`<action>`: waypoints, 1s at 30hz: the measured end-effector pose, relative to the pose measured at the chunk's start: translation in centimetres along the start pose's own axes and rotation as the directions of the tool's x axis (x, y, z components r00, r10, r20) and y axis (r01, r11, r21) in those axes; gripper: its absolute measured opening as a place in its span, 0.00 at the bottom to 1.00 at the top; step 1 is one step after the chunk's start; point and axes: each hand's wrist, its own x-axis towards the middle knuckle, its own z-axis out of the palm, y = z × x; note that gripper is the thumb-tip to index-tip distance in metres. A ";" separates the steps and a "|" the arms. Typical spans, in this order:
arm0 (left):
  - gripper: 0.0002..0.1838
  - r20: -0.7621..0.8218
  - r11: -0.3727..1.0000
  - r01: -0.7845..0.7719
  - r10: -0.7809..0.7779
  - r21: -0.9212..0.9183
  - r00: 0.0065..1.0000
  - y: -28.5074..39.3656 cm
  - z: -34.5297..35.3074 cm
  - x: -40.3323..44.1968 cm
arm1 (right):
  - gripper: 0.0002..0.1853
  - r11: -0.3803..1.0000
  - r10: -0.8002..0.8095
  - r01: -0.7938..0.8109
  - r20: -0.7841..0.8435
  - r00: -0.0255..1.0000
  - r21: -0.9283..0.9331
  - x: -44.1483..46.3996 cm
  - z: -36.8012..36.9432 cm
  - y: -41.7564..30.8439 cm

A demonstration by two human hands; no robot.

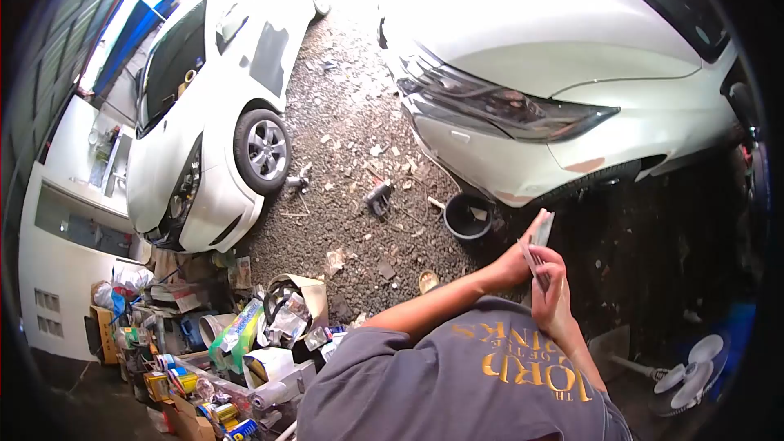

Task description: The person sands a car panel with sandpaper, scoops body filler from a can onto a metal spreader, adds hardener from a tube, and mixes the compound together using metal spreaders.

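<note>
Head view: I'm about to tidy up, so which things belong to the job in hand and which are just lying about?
Job in hand, apparently:
- thin pale-grey flat piece in the left hand
- thin dark flat piece in the right hand
- white car with tan patches

Just lying about, apparently:
- grey-and-black tool on the gravel
- white three-bladed fan
</note>
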 end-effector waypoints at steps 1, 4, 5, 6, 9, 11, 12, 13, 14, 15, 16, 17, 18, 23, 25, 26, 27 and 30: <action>0.47 0.030 0.988 -0.075 0.071 0.135 0.997 1.6 0.5 0.4 | 0.11 0.999 0.039 -0.039 -0.016 0.999 -0.034 -0.1 -0.1 0.2; 0.44 0.061 0.997 0.002 -0.006 0.071 0.998 2.2 0.9 0.4 | 0.25 0.982 0.164 -0.173 -0.111 0.980 -0.081 0.6 -1.5 2.9; 0.44 0.075 0.994 0.005 -0.014 0.112 0.997 2.9 1.1 0.4 | 0.25 0.991 0.106 -0.114 -0.104 0.989 -0.071 0.4 -1.7 3.0; 0.45 0.106 0.999 0.018 -0.014 -0.036 0.994 2.1 1.0 0.7 | 0.26 0.996 0.049 -0.056 -0.097 0.994 -0.064 -0.1 -1.7 2.6; 0.46 0.162 0.981 -0.192 0.190 -0.006 0.968 0.8 0.5 1.1 | 0.24 0.975 -0.132 0.144 0.079 0.988 -0.172 1.5 -2.2 -1.8; 0.45 0.137 0.933 0.122 -0.080 -0.339 0.987 1.7 2.0 0.9 | 0.22 0.991 0.013 -0.036 -0.169 0.985 -0.131 1.1 -1.6 2.7; 0.44 0.078 1.000 0.013 -0.015 0.023 0.997 1.1 2.0 0.8 | 0.20 0.959 0.183 -0.226 -0.235 0.955 -0.172 2.1 -2.4 3.1; 0.44 0.056 0.999 -0.028 0.026 0.043 0.998 1.6 2.3 0.6 | 0.20 0.947 0.292 -0.313 -0.226 0.929 -0.063 1.9 -2.8 3.2; 0.45 0.027 0.995 -0.071 0.069 0.072 0.997 2.9 2.4 0.9 | 0.20 0.987 0.136 -0.145 -0.116 0.984 -0.071 1.3 -2.6 2.6; 0.45 -0.002 0.989 -0.106 0.107 0.105 0.994 3.8 1.9 1.0 | 0.20 0.998 -0.025 0.025 -0.009 1.000 -0.051 0.7 -2.3 1.3; 0.45 -0.003 0.999 0.002 -0.002 -0.050 1.000 3.6 1.6 0.6 | 0.20 0.974 -0.091 0.113 0.119 0.989 -0.194 1.1 -1.9 -0.7; 0.46 -0.004 0.971 0.109 -0.113 -0.212 0.994 3.3 1.4 0.1 | 0.20 0.984 -0.029 0.040 0.066 0.997 -0.176 0.9 -1.6 -0.3; 0.46 -0.005 0.909 0.203 -0.220 -0.363 0.975 3.0 1.1 -0.5 | 0.20 0.987 0.021 -0.018 0.020 1.000 -0.162 1.3 -1.3 0.9; 0.26 -0.225 0.951 0.209 -0.261 -0.229 0.939 3.5 -1.3 -4.7 | 0.16 0.704 0.596 -0.542 0.034 0.803 0.459 2.2 1.4 7.6; 0.16 -0.427 0.898 0.179 -0.357 -0.401 0.831 3.7 -4.5 -6.4 | 0.18 0.597 0.631 -0.517 0.038 0.775 0.614 2.5 3.6 6.2; 0.15 -0.543 0.943 0.099 -0.265 -0.316 0.797 3.8 -5.9 -6.8 | 0.19 0.556 0.619 -0.490 0.059 0.783 0.672 3.3 4.8 4.6; 0.21 -0.621 0.979 0.085 -0.183 -0.184 0.762 2.9 -7.6 -7.2 | 0.20 0.508 0.609 -0.465 0.080 0.789 0.725 3.8 6.1 3.6; 0.26 -0.821 0.949 0.225 0.058 0.223 0.568 1.4 -9.9 -8.1 | 0.24 0.667 0.461 -0.400 0.073 0.884 0.629 5.1 12.0 1.0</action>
